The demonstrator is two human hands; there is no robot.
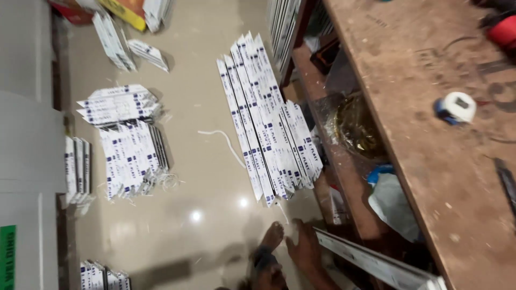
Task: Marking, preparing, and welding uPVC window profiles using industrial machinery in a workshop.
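White with dark printed marks, a long flat strip (376, 263) slants out from under the worktop (430, 134) toward the floor, its near end meeting one hand (303, 249) low in the view. That hand is down by the strip's end, fingers reaching toward it; the blur keeps me from telling whether they actually grip it, or which hand it is. The person's other hand is out of sight. Just beside the hand, away from the strip, a bare foot (271, 236) stands on the tiles.

Under the worktop, above the strip, a lower shelf (344, 177) holds a clear plastic bag with something brass-coloured inside (355, 126), and nearer the strip a pale crumpled bag with a bit of blue (389, 201). No box or tray is visible around the strip itself.

Beyond the hand, on the glossy beige floor (199, 134), a long fan of the same strips (266, 118) lies beside the shelf; shorter stacks (129, 145) lie well apart from the hand, farther across the floor. On the scuffed wooden worktop sits a white-and-blue tape measure (456, 107).
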